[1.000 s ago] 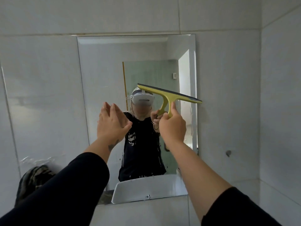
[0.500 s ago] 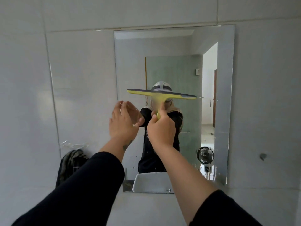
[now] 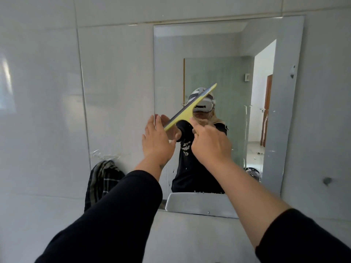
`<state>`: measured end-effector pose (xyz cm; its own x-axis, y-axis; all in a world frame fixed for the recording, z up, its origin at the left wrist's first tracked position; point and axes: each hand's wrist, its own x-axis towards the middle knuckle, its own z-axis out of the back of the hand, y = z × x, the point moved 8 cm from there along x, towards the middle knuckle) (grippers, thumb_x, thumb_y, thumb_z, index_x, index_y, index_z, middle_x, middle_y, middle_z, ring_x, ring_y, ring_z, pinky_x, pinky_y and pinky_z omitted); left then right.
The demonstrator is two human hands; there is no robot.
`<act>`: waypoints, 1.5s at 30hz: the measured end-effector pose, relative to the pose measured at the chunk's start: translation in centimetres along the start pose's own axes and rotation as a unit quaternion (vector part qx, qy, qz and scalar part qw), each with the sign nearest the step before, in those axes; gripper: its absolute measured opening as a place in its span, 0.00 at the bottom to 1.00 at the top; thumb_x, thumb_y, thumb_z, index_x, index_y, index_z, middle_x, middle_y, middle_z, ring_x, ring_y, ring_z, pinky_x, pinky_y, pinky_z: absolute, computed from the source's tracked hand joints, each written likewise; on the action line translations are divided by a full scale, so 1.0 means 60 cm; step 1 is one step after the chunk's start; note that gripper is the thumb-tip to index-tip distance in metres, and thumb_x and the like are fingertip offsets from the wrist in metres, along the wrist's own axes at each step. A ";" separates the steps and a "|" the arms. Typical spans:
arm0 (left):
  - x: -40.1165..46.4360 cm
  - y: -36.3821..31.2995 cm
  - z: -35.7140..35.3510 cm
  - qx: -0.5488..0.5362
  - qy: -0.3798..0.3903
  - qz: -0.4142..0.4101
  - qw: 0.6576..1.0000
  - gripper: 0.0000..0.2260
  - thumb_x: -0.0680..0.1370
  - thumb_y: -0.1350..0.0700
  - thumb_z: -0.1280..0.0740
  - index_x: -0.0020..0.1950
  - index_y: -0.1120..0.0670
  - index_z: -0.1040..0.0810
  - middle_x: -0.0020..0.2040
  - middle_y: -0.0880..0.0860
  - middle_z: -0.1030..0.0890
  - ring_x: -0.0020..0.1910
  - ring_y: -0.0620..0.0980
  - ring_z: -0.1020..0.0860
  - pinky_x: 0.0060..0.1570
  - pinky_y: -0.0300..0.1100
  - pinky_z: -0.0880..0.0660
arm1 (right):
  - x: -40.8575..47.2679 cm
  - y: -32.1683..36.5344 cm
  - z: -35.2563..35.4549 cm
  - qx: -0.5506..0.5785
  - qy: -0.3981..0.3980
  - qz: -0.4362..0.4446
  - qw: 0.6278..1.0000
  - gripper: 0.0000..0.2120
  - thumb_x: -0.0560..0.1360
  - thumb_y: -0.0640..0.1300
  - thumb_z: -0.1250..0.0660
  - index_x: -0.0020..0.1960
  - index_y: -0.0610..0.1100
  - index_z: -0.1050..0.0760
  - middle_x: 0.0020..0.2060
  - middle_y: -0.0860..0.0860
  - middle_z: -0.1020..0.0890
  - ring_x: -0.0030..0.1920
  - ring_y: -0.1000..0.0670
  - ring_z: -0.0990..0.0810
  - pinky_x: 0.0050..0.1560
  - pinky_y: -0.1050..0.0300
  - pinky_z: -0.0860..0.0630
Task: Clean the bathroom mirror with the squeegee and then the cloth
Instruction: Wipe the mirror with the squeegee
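The frameless mirror (image 3: 224, 46) hangs on the white tiled wall, right of centre. A yellow squeegee (image 3: 190, 108) is tilted steeply in front of it, its blade running from lower left to upper right. My right hand (image 3: 210, 143) is shut on the squeegee's handle, index finger stretched up along it. My left hand (image 3: 158, 141) is held flat with fingers together, palm toward the blade's lower end at the mirror's left edge; whether it touches the blade I cannot tell. A dark checked cloth (image 3: 103, 180) hangs on the wall, lower left of the mirror.
A white basin rim (image 3: 199, 204) is reflected at the mirror's bottom edge. A small round fitting (image 3: 327, 180) sticks out of the wall to the right. Torn clear tape (image 3: 105, 154) clings to the tiles above the cloth. A doorway and a fan are reflected at right.
The squeegee has turned from level to a steep tilt, left end down, and shifted toward the mirror's left edge. My view has swung left, so the mirror sits further right.
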<state>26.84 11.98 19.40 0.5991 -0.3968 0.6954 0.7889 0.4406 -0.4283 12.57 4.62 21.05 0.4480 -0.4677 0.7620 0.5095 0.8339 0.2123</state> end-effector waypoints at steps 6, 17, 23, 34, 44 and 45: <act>-0.019 -0.034 -0.021 -0.012 0.029 -0.008 0.999 0.40 0.74 0.51 0.30 0.77 0.56 0.52 0.78 0.54 0.53 0.77 0.54 0.50 0.74 0.54 0.43 | 0.006 -0.044 0.039 -0.066 -0.005 0.015 0.998 0.27 0.77 0.41 0.43 0.72 0.62 0.37 0.54 0.50 0.20 0.45 0.43 0.20 0.41 0.52 0.21; -0.059 -0.091 -0.088 0.004 0.073 -0.067 0.995 0.39 0.73 0.51 0.30 0.77 0.54 0.50 0.77 0.54 0.51 0.74 0.57 0.44 0.71 0.55 0.39 | -0.027 -0.157 0.094 -0.073 0.014 -0.055 0.996 0.26 0.79 0.41 0.43 0.71 0.64 0.38 0.54 0.47 0.20 0.50 0.41 0.22 0.40 0.55 0.34; -0.060 -0.081 -0.107 0.069 0.099 -0.093 0.988 0.39 0.73 0.49 0.30 0.76 0.52 0.50 0.77 0.55 0.52 0.72 0.59 0.41 0.69 0.57 0.37 | -0.054 -0.216 0.110 -0.029 0.005 -0.117 0.993 0.21 0.81 0.50 0.46 0.72 0.63 0.39 0.51 0.44 0.19 0.48 0.40 0.22 0.44 0.50 0.24; -0.061 -0.071 -0.121 0.089 0.107 -0.097 0.985 0.40 0.73 0.47 0.30 0.77 0.53 0.52 0.77 0.54 0.56 0.74 0.59 0.45 0.71 0.59 0.42 | -0.120 -0.256 0.042 0.144 -0.027 -0.261 0.954 0.25 0.80 0.44 0.45 0.74 0.60 0.40 0.45 0.45 0.19 0.43 0.44 0.22 0.43 0.50 0.24; -0.057 -0.049 -0.097 0.088 0.074 -0.097 0.989 0.38 0.73 0.48 0.30 0.76 0.53 0.48 0.76 0.53 0.51 0.73 0.58 0.42 0.69 0.60 0.39 | -0.157 -0.181 -0.019 0.294 -0.073 -0.321 0.897 0.25 0.81 0.42 0.42 0.76 0.53 0.40 0.57 0.50 0.18 0.56 0.46 0.21 0.56 0.49 0.22; -0.056 -0.043 -0.093 0.088 0.072 -0.094 0.989 0.38 0.73 0.48 0.30 0.76 0.53 0.48 0.76 0.53 0.51 0.73 0.58 0.42 0.70 0.60 0.39 | -0.157 -0.170 -0.025 0.296 -0.071 -0.319 0.897 0.25 0.81 0.42 0.42 0.76 0.52 0.41 0.57 0.50 0.19 0.57 0.46 0.21 0.56 0.50 0.23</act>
<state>23.54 7.65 14.97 0.4663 -0.5900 0.6591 0.8604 0.4757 -0.1830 4.26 0.05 10.79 0.0849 -0.8987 0.4303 0.1301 0.4382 0.8894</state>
